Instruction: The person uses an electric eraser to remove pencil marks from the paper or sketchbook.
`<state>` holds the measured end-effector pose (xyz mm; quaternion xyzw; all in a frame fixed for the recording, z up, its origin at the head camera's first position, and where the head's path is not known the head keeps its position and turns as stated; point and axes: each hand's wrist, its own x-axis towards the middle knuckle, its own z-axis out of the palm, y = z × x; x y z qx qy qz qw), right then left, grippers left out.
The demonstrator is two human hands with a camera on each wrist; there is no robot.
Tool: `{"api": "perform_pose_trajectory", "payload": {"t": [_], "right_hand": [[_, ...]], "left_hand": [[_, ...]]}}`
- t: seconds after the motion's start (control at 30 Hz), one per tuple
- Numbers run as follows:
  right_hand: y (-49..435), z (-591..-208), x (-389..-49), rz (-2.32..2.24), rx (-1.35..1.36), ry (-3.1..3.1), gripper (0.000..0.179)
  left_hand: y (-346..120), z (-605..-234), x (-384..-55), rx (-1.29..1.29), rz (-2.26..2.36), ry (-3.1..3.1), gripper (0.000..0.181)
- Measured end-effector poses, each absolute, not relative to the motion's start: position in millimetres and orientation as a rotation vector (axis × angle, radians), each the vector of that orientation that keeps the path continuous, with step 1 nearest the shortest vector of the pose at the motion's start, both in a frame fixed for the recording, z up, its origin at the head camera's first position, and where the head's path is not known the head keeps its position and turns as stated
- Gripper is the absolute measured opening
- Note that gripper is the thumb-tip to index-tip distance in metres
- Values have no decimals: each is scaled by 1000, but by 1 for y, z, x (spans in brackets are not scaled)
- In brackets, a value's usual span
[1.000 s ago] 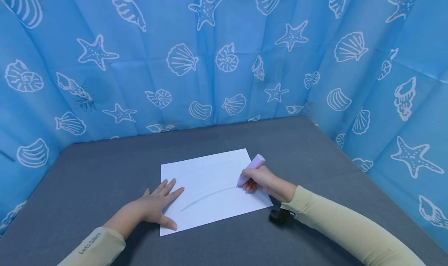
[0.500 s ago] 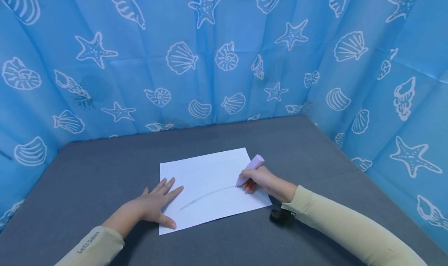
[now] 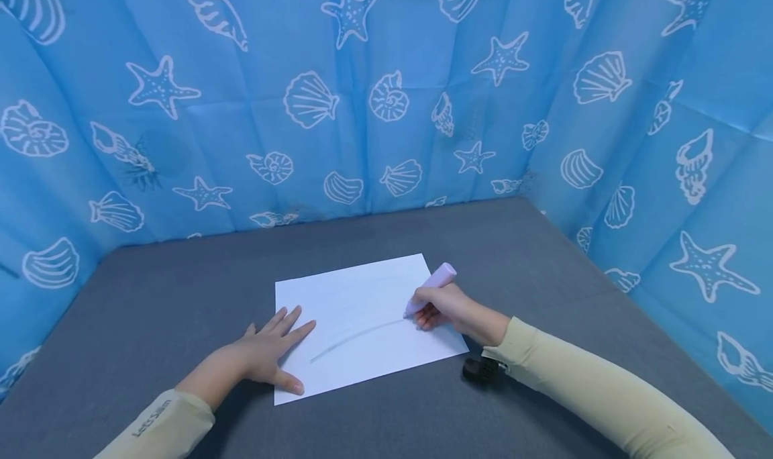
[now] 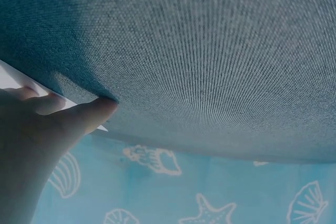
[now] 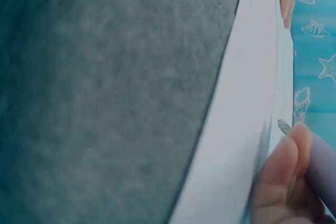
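Observation:
A white sheet of paper (image 3: 356, 291) lies on the dark grey cloth, with one thin grey curved line (image 3: 356, 336) rising across it from lower left to right. My right hand (image 3: 443, 304) grips a thick lilac marker (image 3: 439, 277) over the sheet's right part. Its grey tip (image 5: 284, 126) is right by the line's right end, and the barrel leans back to the right. Fingers spread, my left hand (image 3: 268, 355) rests flat on the paper's left edge. In the left wrist view one of its fingers (image 4: 97, 113) reaches past that edge onto the cloth.
Grey cloth (image 3: 199, 298) covers the table all round the paper. A blue curtain (image 3: 253, 103) with white shells and starfish stands behind and on both sides. Under my right wrist hangs a small black device (image 3: 480, 370).
The marker's tip has shifted slightly left and up at the line's right end, and the barrel leans lower. The line looks a little thicker. My left hand stays on the paper.

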<state>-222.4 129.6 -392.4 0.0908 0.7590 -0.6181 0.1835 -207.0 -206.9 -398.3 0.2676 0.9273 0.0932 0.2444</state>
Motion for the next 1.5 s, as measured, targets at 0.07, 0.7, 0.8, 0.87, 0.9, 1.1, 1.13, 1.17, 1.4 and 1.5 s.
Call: {"api": "perform_pose_trajectory", "payload": {"t": [0.07, 0.7, 0.8, 0.87, 0.9, 1.1, 1.13, 1.17, 1.4, 1.5], "right_hand": [[129, -394, -223, -1740, 260, 2150, 20], [126, -396, -221, -1719, 230, 2181, 19], [127, -397, -222, -1722, 222, 2166, 19], [128, -397, -222, -1733, 216, 2150, 20], [128, -397, -222, -1740, 216, 2137, 20], [127, -398, -222, -1780, 238, 2096, 23], [127, -398, -222, -1777, 240, 2103, 23], [126, -398, -222, -1774, 244, 2112, 22], [124, -400, -224, -1775, 234, 2156, 20], [123, -400, -224, -1758, 232, 2155, 19]], "left_hand": [[-207, -398, -207, 734, 257, 2535, 110], [-205, -396, -205, 729, 233, 2549, 110], [-205, -395, -205, 731, 237, 2547, 110], [-205, -395, -205, 732, 235, 2548, 110], [-205, -395, -205, 728, 237, 2546, 110], [-206, -396, -204, 714, 243, 2542, 110], [-206, -397, -205, 717, 244, 2542, 110], [-206, -397, -205, 717, 247, 2544, 110], [-205, -395, -205, 700, 249, 2542, 110], [-204, -394, -205, 701, 246, 2544, 111]]}}
